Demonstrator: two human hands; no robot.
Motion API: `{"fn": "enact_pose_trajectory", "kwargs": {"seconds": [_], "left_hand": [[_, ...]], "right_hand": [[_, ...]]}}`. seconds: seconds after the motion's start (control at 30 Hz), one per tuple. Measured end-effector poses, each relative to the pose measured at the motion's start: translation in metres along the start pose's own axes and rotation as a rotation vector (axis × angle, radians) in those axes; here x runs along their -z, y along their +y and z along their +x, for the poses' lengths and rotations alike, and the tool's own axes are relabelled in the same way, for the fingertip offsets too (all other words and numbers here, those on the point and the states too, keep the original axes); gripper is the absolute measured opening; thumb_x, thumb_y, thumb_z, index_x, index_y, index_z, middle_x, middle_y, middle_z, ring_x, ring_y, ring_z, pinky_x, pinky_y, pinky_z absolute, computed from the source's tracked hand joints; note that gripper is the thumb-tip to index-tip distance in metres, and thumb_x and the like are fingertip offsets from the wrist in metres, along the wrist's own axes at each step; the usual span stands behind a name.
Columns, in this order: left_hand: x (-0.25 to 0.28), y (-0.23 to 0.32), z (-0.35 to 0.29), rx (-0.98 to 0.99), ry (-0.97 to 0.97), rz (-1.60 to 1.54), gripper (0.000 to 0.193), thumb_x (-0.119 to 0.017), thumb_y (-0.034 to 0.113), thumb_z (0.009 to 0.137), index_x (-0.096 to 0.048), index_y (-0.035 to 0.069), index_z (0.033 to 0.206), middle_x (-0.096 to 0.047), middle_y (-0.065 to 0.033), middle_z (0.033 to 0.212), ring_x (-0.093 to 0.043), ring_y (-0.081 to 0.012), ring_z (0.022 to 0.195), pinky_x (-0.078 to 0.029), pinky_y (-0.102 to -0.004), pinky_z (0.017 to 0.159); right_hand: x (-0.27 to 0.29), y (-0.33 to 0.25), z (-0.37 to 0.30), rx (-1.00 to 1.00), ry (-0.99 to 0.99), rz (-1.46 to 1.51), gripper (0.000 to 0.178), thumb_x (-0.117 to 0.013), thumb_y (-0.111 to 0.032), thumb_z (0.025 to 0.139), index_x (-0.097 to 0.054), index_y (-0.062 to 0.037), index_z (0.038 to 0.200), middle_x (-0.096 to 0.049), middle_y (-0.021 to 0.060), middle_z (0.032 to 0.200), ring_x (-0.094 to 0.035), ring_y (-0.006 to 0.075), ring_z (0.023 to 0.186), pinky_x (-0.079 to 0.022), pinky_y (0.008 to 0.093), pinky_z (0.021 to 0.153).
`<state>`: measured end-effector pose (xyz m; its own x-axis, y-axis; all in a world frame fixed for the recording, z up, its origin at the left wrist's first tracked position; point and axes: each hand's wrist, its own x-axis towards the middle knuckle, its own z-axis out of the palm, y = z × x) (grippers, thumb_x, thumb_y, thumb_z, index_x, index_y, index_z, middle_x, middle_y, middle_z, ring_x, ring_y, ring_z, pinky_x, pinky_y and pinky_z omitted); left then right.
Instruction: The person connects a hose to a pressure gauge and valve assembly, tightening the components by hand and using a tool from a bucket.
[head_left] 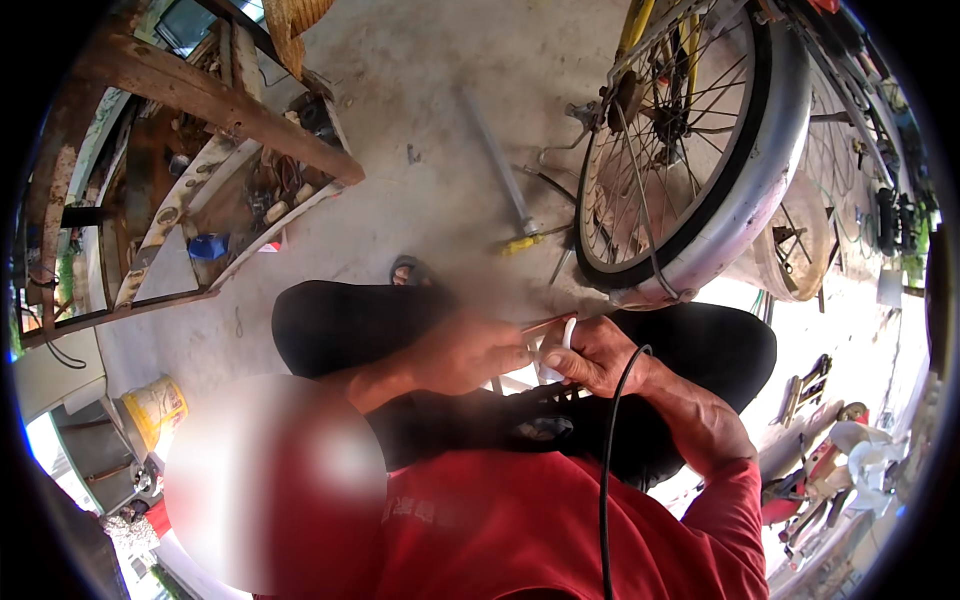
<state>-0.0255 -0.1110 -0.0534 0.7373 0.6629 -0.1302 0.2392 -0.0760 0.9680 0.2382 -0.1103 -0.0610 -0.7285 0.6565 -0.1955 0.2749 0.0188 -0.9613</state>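
My right hand (597,358) is closed round a small white object (553,370) with a narrow upright part; its exact kind is not clear. Close beside it on the left, my left hand (478,352) has its fingers drawn together, and what they pinch is hidden. A thin reddish-brown strip (548,324) shows between the two hands, just above the white object. Both hands are over my lap, between my black-trousered knees. Beyond my right hand stands a bicycle wheel (668,140) with a black tyre and a silver mudguard (765,190).
A yellow-handled screwdriver (522,244) and a long grey metal bar (500,165) lie on the concrete floor ahead. At left stands a wooden rack (230,115) with parts in it, and a yellow bucket (155,410). Tools (808,388) lie at right. A black cable (608,480) passes my right wrist.
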Motion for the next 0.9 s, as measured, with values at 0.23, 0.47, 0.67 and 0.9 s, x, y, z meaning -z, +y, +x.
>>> {"fn": "enact_pose_trajectory", "kwargs": {"seconds": [0.23, 0.47, 0.67, 0.9], "left_hand": [[-0.002, -0.003, 0.001, 0.223, -0.013, -0.222, 0.027, -0.062, 0.024, 0.103, -0.069, -0.001, 0.094, -0.060, -0.0101, 0.068, -0.057, -0.0209, 0.062, -0.044, -0.0331, 0.058], [0.001, 0.009, -0.012, -0.188, 0.109, 0.211, 0.016, -0.070, 0.018, 0.097, -0.070, 0.002, 0.097, -0.067, -0.0096, 0.081, -0.067, -0.0247, 0.071, -0.050, -0.0350, 0.062], [-0.023, 0.041, -0.015, -0.401, 0.080, 0.487, 0.017, -0.075, 0.020, 0.089, -0.065, 0.009, 0.083, -0.056, -0.0051, 0.076, -0.061, -0.0250, 0.063, -0.050, -0.0396, 0.056], [-0.028, 0.089, -0.029, -0.381, 0.064, 0.376, 0.030, -0.072, 0.023, 0.095, -0.056, 0.006, 0.075, -0.054, -0.0064, 0.072, -0.060, -0.0282, 0.061, -0.047, -0.0412, 0.050]], "right_hand": [[0.006, -0.016, 0.004, 0.467, 0.291, -0.741, 0.032, -0.081, -0.031, 0.077, -0.069, -0.0108, 0.098, -0.067, 0.0051, 0.086, -0.068, 0.0257, 0.081, -0.054, 0.0408, 0.074], [0.001, -0.017, -0.018, -0.152, -0.131, 0.290, 0.065, -0.070, -0.023, 0.086, -0.050, -0.0053, 0.145, -0.071, 0.0084, 0.093, -0.069, 0.0171, 0.085, -0.055, 0.0336, 0.072], [-0.045, 0.015, -0.036, -0.336, -0.376, 1.192, 0.060, -0.065, -0.054, 0.094, -0.064, -0.0010, 0.121, -0.073, 0.0141, 0.098, -0.072, 0.0238, 0.088, -0.055, 0.0333, 0.074], [-0.033, -0.029, -0.052, -0.186, -0.512, 0.922, 0.032, -0.065, -0.033, 0.098, -0.069, -0.0018, 0.093, -0.071, 0.0076, 0.083, -0.067, 0.0155, 0.080, -0.047, 0.0290, 0.070]]}}
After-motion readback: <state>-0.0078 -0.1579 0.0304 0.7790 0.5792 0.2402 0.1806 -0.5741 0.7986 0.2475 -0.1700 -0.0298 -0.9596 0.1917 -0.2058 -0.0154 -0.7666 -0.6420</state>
